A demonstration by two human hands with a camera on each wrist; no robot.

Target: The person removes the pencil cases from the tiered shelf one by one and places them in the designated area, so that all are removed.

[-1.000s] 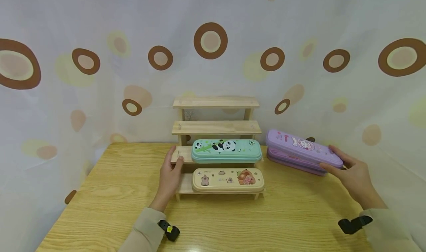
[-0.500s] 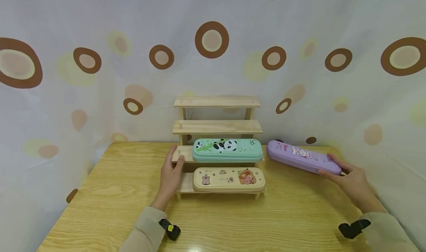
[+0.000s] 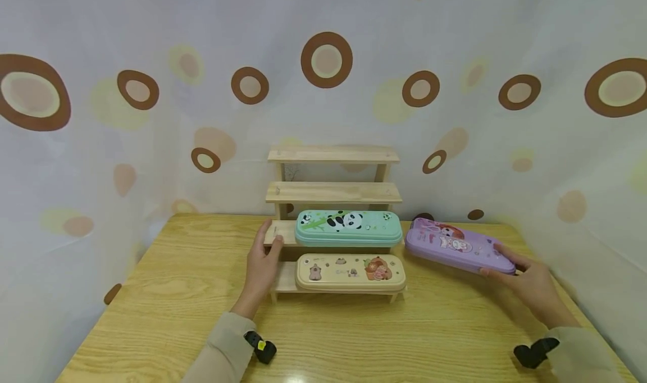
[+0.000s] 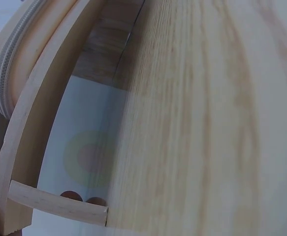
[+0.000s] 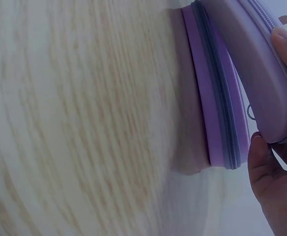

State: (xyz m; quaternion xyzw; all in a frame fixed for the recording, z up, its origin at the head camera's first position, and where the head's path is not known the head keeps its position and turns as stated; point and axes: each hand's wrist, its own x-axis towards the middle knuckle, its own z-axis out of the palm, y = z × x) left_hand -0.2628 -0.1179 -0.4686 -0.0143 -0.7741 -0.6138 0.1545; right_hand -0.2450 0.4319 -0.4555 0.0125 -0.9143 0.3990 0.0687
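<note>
My left hand (image 3: pixel 261 265) grips the left end of the wooden stand (image 3: pixel 333 192), thumb on the second tier from the bottom, where a mint panda case (image 3: pixel 374 231) lies above the cream case (image 3: pixel 336 273) on the lowest tier. Just right of these, the lavender case (image 3: pixel 460 252) slants toward me, its right end pinched between the thumb and fingers of my right hand (image 3: pixel 533 290). The right wrist view shows it raised over a deeper purple case (image 5: pixel 207 88) lying on the table (image 5: pixel 84 118); whether the two touch at the far end I cannot tell.
</note>
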